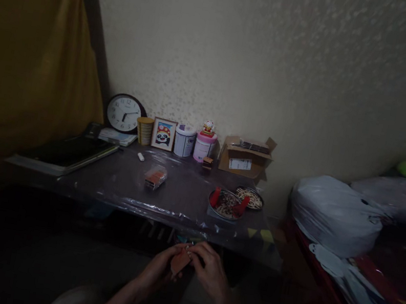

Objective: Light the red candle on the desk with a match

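Below the table's front edge, my left hand is closed around a small flat orange-brown piece, perhaps a card or little box; its kind is unclear in the dim light. My right hand meets it from the other side, with thumb and fingers pinched at the piece's upper corner. Something tiny and pale shows at those fingertips, too small to name. Beyond the hands, a clear-wrapped pack of similar orange-brown colour lies on the table. A round bowl holds small dark and pale bits and two red objects.
The table has a shiny plastic cover. Behind the bowl sits a dish of pale sticks. Along the wall stand a clock, a panda picture, two tubs and an opened cardboard box. White bags are piled at right.
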Tool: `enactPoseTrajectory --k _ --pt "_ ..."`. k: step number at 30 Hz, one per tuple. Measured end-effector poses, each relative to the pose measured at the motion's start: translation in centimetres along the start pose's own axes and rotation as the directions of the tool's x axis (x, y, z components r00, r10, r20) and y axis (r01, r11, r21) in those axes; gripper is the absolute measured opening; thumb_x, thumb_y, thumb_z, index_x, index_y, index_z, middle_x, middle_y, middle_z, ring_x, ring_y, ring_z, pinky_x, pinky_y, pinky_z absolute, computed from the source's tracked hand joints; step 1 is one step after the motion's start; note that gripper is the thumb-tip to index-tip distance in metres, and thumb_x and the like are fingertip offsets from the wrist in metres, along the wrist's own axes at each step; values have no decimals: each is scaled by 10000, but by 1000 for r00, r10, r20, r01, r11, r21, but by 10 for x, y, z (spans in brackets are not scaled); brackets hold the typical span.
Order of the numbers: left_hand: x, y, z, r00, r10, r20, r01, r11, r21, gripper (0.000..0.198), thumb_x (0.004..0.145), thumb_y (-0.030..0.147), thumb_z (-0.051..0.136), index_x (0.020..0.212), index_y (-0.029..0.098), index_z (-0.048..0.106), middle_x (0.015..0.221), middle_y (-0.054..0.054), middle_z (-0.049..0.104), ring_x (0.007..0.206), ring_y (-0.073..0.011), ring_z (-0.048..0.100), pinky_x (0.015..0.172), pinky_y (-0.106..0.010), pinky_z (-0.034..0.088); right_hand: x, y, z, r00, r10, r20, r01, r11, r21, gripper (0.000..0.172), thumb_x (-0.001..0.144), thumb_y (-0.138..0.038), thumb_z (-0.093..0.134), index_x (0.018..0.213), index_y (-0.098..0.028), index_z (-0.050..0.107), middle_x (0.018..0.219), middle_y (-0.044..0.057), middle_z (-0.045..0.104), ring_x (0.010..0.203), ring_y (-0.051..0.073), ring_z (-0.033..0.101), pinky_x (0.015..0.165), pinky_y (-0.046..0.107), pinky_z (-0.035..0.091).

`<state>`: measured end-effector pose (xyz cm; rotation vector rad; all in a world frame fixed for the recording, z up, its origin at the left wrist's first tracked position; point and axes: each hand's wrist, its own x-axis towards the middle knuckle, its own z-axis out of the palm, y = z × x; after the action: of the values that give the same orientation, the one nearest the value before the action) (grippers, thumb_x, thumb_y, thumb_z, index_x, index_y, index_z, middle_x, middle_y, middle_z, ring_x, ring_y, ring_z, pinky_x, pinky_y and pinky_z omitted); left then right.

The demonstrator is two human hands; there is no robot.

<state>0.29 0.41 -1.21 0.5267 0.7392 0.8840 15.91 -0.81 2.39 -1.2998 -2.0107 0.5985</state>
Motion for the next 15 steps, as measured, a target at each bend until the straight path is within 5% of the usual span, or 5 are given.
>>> enactPoseTrajectory --k 15 --pt "16 -10 -13 999 45 -7 -41 954 297 416 716 333 477 1055 134 613 664 -27 676 390 -102 499 393 -222 330 -5 0 -1 990 -48 130 89 940 -328 177 910 -193 398 862 -225 566 864 15 612 823 151 605 749 268 465"
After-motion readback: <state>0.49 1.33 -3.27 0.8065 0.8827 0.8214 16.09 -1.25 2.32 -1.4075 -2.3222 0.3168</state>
